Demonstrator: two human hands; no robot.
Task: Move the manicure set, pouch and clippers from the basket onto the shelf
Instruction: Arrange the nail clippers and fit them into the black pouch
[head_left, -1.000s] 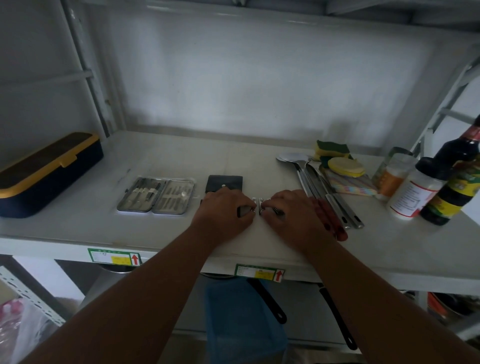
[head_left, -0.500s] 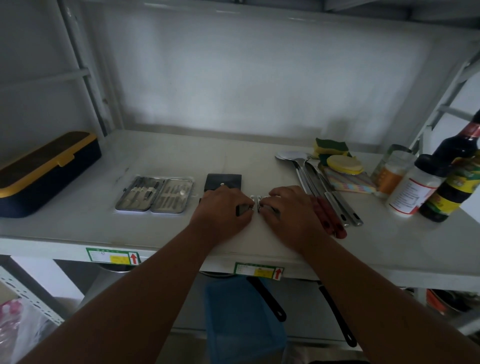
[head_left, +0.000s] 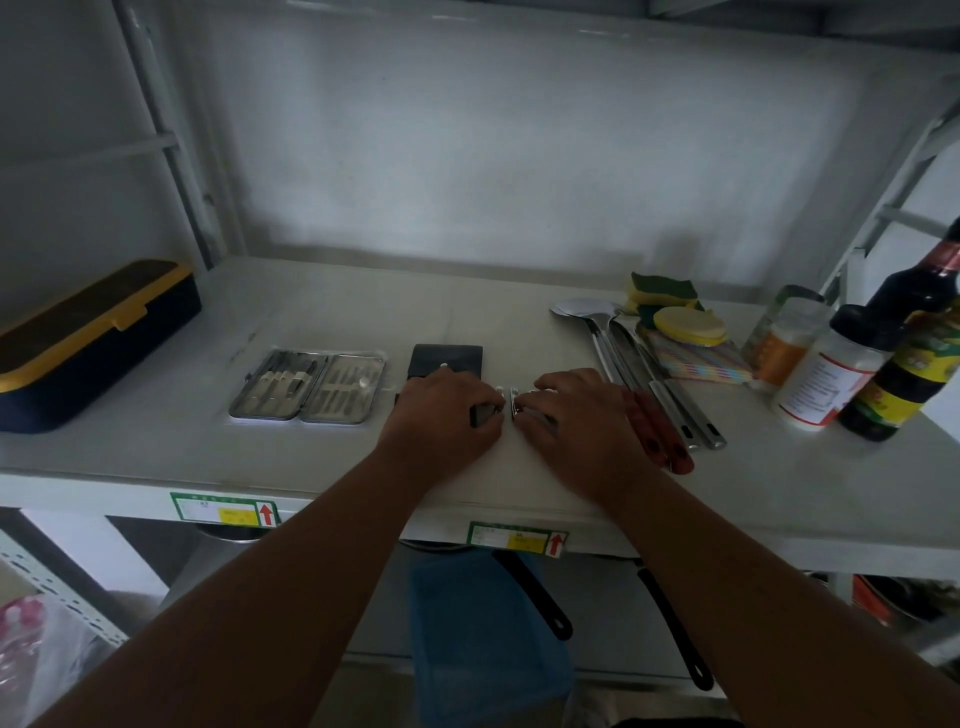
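The open manicure set (head_left: 306, 387) lies flat on the white shelf (head_left: 156, 457), its metal tools showing. Just right of it lies the black pouch (head_left: 447, 357), partly covered by my left hand (head_left: 441, 410). That hand pinches a dark nail clipper (head_left: 482, 414) against the shelf. My right hand (head_left: 576, 415) pinches a silver nail clipper (head_left: 518, 402) right beside it. The two clippers lie end to end and almost touch between my fingertips. The blue basket (head_left: 483, 634) sits below the shelf edge.
A navy box with a yellow lid (head_left: 88, 343) stands at the left end. Ladles and red-handled utensils (head_left: 649, 395) lie just right of my right hand. Sponges (head_left: 670, 312), jars (head_left: 821, 374) and a dark sauce bottle (head_left: 914, 343) crowd the right end. Pan handles (head_left: 530, 592) hang below.
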